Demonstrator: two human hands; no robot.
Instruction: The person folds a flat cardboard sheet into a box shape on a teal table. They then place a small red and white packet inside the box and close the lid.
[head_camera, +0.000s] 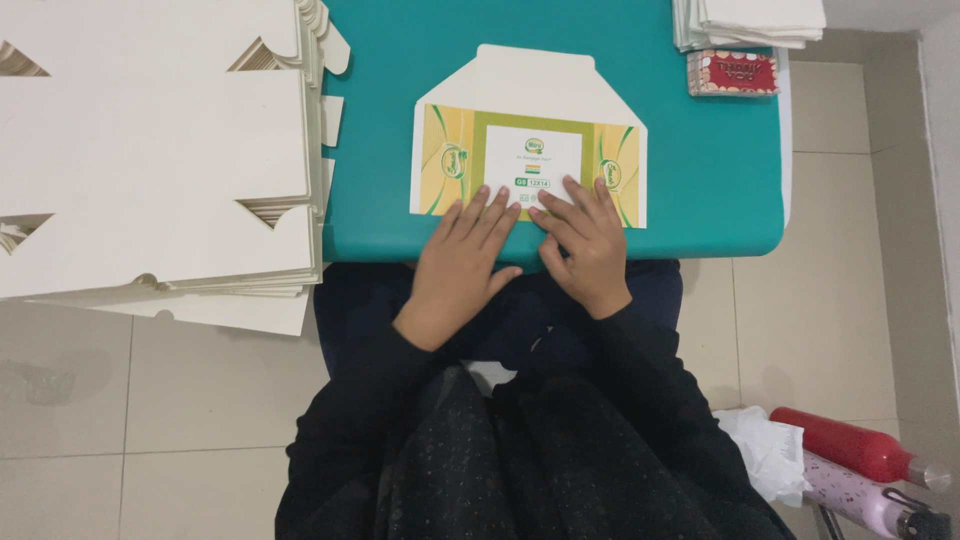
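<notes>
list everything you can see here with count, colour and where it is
carton blank: one, white with yellow and green print, flat on the table in front of the person
table: one, teal, centre top
stack of blanks: one stack, white, left, partly over the table edge
paper pile: one pile, white, top right corner of the table
small box: one, red, just below the paper pile
bottles: two, one red and one pale pink, on the floor bottom right
crumpled paper: one, white, beside the bottles
floor: pale tiles, all around
sleeves: two, black, bottom centre
left hand: flat, fingers on the blank's near edge
right hand: flat, pressing the blank's near edge
</notes>
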